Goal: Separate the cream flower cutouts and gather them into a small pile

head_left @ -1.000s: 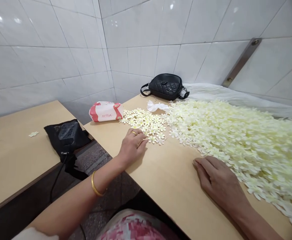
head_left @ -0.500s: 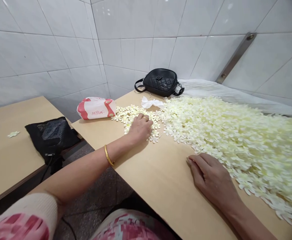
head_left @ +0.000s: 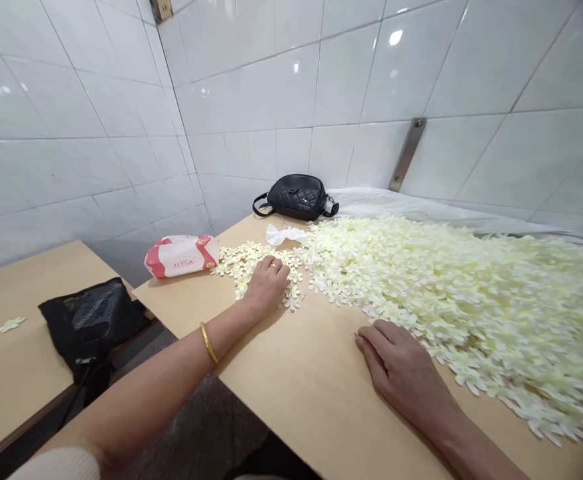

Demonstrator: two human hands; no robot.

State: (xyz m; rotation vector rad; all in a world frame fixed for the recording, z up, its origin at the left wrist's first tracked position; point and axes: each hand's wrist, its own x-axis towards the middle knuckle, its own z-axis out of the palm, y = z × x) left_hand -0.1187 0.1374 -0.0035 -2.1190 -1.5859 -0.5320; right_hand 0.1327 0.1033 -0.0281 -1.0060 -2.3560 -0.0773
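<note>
My left hand (head_left: 267,287), with a ring and a gold bracelet, rests on a smaller spread of pale yellow artificial flowers (head_left: 244,259). Its fingers curl downward, and their tips are hidden from view. Nearer to me, my right hand (head_left: 396,360) lies on the table beside the edge of a large heap of white-yellow artificial flowers (head_left: 461,287). Thumb and forefinger are pressed together there, the other fingers folded under. Whatever the pinch may hold is too small or too hidden to make out.
A red-and-white tissue pack (head_left: 182,256) lies left of the small flowers. Behind them are a crumpled white tissue (head_left: 285,235) and a black quilted bag (head_left: 297,197) by the tiled wall. On the left table (head_left: 31,360) are a black mesh pouch (head_left: 91,323) and one flower (head_left: 11,325).
The camera view has tilted upward, so the scene sits lower, and more wall shows. Both hands keep nearly the same places on the table and among the flowers.
</note>
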